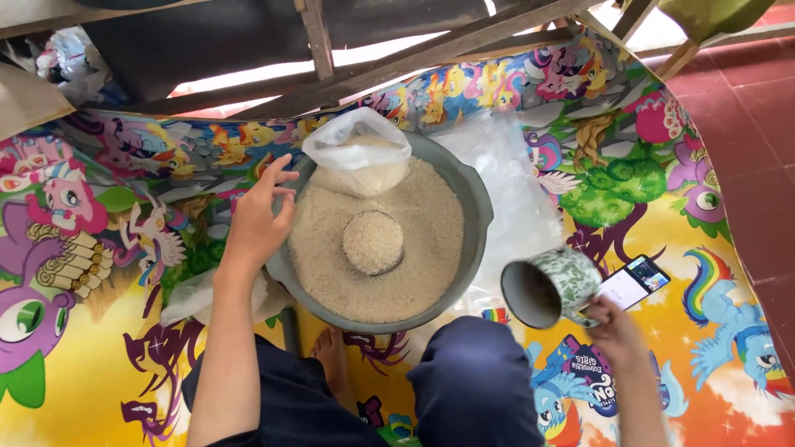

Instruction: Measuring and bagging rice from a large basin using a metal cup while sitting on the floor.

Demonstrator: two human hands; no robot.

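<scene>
Holding a green patterned tin mug (553, 287) by its handle, tipped on its side and empty, the right hand (610, 328) has its fingers curled tight around it; the mug looks light, hard and a bit slippery, so the handle is the best place to grip. Farther up, the left hand (258, 217) is spread open with its fingers on the rim of the big grey bowl (475, 207), which sits on the bright cartoon floor mat (99, 331). The bowl is full of loose rice (331, 265) and looks heavy, so grab its rim with two hands, while the soft plastic bag (358, 149) of rice at the far side will sag and spill unless held by its neck.
</scene>
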